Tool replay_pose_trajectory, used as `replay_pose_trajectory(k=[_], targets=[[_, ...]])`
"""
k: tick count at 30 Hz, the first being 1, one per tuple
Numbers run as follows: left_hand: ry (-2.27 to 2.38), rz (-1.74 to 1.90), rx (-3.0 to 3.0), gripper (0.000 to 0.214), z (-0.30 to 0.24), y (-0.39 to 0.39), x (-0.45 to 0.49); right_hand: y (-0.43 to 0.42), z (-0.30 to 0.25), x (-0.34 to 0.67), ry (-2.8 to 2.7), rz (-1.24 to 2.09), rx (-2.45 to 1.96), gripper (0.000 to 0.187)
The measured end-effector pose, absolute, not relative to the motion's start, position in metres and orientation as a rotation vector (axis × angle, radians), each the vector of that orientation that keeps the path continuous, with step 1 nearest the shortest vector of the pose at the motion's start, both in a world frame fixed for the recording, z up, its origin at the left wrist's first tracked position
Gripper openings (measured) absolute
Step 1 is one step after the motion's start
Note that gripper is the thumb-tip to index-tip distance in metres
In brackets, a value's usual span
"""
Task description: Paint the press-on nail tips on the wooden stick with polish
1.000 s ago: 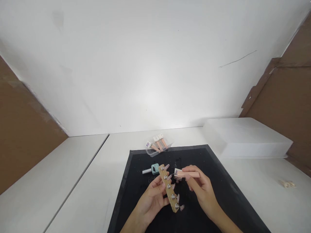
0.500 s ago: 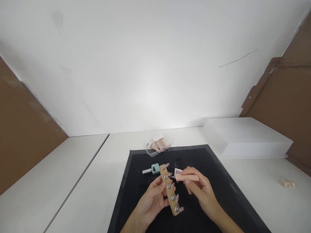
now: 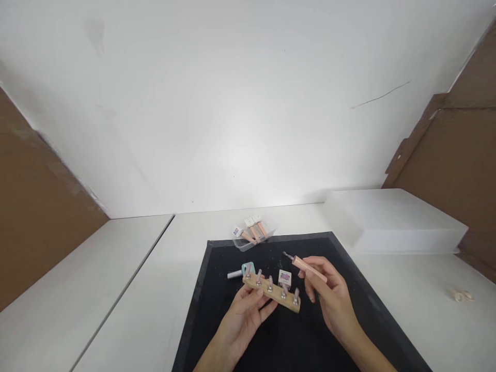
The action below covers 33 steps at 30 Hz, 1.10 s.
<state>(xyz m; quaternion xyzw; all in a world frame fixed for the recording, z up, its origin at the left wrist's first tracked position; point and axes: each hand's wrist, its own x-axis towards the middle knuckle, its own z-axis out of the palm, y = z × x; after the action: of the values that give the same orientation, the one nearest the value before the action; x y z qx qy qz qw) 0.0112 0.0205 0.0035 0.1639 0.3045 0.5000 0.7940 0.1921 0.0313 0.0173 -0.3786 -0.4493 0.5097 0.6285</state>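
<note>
My left hand grips a wooden nail display stand from below, thumb along its front edge. Several pinkish false nails stand on round metal posts in a row along it. In my right hand is a nail polish brush with a pink handle-cap, pinched between thumb and fingers. Its dark bristle tip points up and left, apart from the nails. Just behind the stand sits a white polish bottle with a purple mark. A teal bottle with a silver cap lies partly hidden behind the stand's left end.
A clear plastic tray with several pink-capped polish bottles stands at the back edge of the black mat. To the right is a white box. Small cream-coloured pieces lie on the table at far right.
My left hand has turned the stand from steep to nearly level, nails now pointing up. My right hand has drawn the brush away from the nails, up and to the right, tilting it.
</note>
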Motion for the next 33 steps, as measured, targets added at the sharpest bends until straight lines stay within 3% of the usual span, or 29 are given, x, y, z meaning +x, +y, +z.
replay_pose_trajectory(k=[6,14,33], targets=[[0.735,1.278,0.428,0.020,0.008,0.020,0.012,0.028,0.023,0.194,-1.018,1.251,-0.741,0.015],[0.862,1.400,0.616,0.022,0.015,0.017,0.010,0.020,0.017,0.179,-1.198,1.581,-0.674,0.026],[0.897,1.444,0.702,0.026,0.021,0.013,0.011,0.020,0.014,0.169,-1.206,1.741,-0.724,0.025]])
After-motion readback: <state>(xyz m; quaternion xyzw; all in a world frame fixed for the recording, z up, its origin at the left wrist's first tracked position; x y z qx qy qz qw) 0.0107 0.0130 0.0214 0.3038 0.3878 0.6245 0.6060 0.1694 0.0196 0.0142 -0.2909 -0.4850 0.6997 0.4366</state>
